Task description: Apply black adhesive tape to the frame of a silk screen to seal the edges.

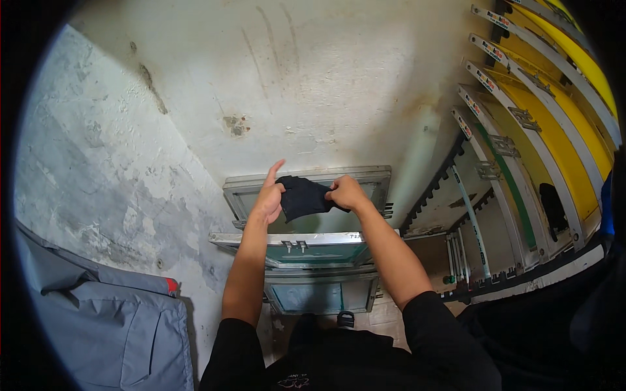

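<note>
A small piece of black cloth (303, 197) is stretched between my two hands. My left hand (267, 201) pinches its left end, with one finger pointing up and away. Its right end is gripped in the closed fingers of my right hand (347, 193). The cloth hangs above several metal-framed screens standing one behind another. Just below it is the silver top bar of a screen frame (319, 239) with two small metal clips. Behind the cloth, another frame (306, 172) leans against the wall.
At the right, a rack holds several metal-framed screens (561, 124) with yellow mesh. A toothed black rail (430, 186) runs beside it. Grey fabric (140, 319) with a red tab hangs at lower left. A worn wall (117, 156) rises on the left. My sandal (345, 318) shows below the frames.
</note>
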The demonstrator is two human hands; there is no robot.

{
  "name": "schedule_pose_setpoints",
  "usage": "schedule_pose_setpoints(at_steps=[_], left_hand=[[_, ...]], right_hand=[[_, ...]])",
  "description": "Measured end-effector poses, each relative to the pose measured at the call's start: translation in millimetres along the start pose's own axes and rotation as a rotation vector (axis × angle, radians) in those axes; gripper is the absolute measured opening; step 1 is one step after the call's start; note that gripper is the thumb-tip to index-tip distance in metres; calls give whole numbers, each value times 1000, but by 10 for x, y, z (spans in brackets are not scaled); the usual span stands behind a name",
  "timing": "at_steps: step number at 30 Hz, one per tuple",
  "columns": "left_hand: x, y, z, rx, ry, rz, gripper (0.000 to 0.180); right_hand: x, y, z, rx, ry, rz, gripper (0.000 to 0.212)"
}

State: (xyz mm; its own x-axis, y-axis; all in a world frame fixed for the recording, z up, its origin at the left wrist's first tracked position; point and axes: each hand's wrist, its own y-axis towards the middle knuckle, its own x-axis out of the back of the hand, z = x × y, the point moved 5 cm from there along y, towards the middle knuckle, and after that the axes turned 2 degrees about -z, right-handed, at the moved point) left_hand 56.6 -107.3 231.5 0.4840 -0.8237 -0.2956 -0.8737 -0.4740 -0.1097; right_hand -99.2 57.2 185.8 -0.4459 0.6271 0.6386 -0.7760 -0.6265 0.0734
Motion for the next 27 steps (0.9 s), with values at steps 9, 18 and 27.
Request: schedule_pose_setpoints(at_steps=[9,18,27], left_hand=[[-267,-95,53,174,-48,389,44],[-181,-61,-19,-82,140,243,101],[-103,-8,0,-19,44,128,92]], right_hand=[[-35,-306,498,-78,713,582,15],[-15,-173,374,-44,634,383,22],[10,-250,452,80,712,359,39]])
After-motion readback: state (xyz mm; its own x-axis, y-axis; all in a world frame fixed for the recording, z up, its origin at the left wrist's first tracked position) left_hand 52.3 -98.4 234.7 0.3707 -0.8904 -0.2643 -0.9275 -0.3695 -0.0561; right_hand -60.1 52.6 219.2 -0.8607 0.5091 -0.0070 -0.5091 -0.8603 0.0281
